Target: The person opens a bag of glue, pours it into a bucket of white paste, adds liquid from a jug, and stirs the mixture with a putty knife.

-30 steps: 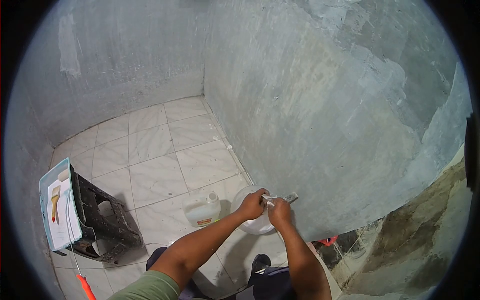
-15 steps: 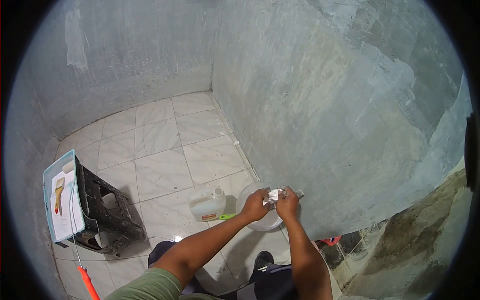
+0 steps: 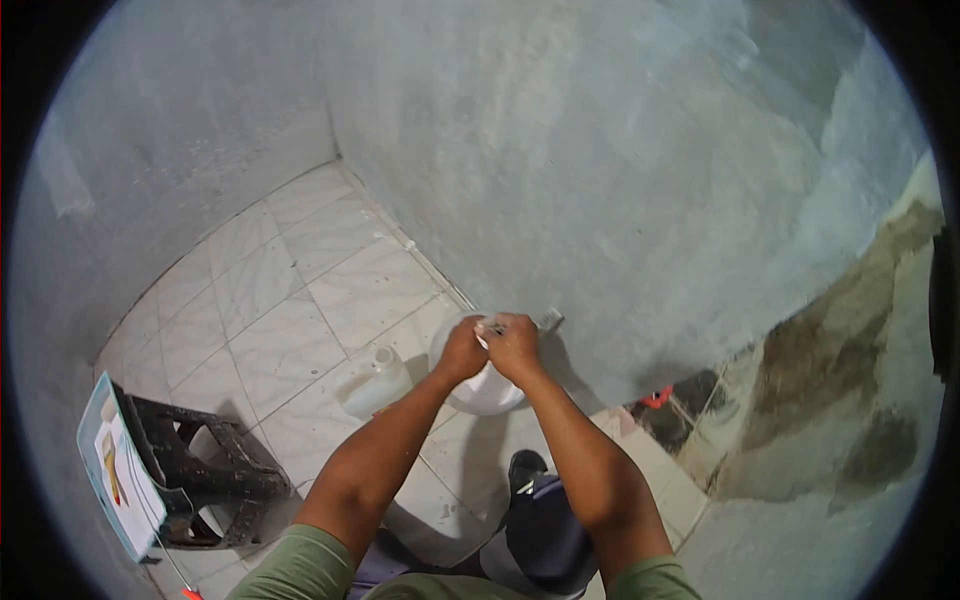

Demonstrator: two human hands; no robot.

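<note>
A corner of a room with its walls still in a rough, unfinished state is shown, set out like a painting or plastering work site. It is marked as such by the grey walls (image 3: 620, 220), streaked with patchy, uneven coating, and by the marble-patterned tiled floor (image 3: 330, 260), dotted with specks. A paint tray (image 3: 136, 510) with a flat brush (image 3: 110, 460) in it is borne by the spattered black stool (image 3: 235, 458). To the right of the stool, a translucent jug (image 3: 378, 388) and a round pale tub (image 3: 485, 392) are seen. Far right of the stool, brown-stained masonry (image 3: 820, 375) is exposed. Whether a home is shown cannot be told.
</note>
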